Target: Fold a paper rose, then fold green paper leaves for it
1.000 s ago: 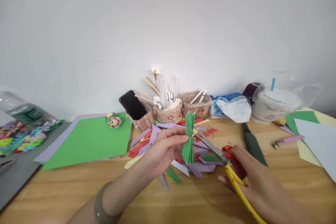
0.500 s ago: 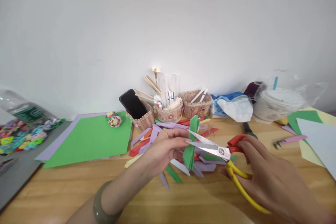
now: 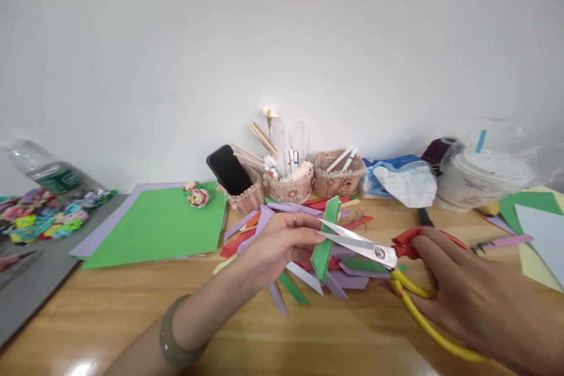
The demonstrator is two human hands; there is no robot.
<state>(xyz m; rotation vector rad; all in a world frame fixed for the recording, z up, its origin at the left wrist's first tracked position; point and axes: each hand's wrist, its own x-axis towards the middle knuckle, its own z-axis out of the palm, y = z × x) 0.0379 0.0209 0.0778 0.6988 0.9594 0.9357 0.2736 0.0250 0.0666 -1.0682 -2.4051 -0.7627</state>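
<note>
My left hand [image 3: 275,247], reaching in with a green bangle [image 3: 176,332] on its wrist, pinches a folded green paper strip [image 3: 323,261] at its middle. The strip stands tilted, its layers pressed together. In my right hand [image 3: 462,276] is a pair of scissors [image 3: 372,249] with one red and one yellow handle. The slightly parted blades straddle the green strip close to my left fingertips. Below and behind the strip lies a loose pile of cut paper strips [image 3: 277,296] in purple, red, green and white.
Green sheets [image 3: 154,223] lie left, carrying small paper flowers [image 3: 198,198]. Along the wall stand baskets [image 3: 339,179], a phone [image 3: 229,170], a blue packet [image 3: 396,176] and a lidded cup [image 3: 484,179]. A pink-handled tool [image 3: 504,242] lies right; a bottle [image 3: 57,173] is far left.
The scissor blades have come slightly closer together around the green paper strip, which has turned a little. The whole view has shifted, so things appear further right.
</note>
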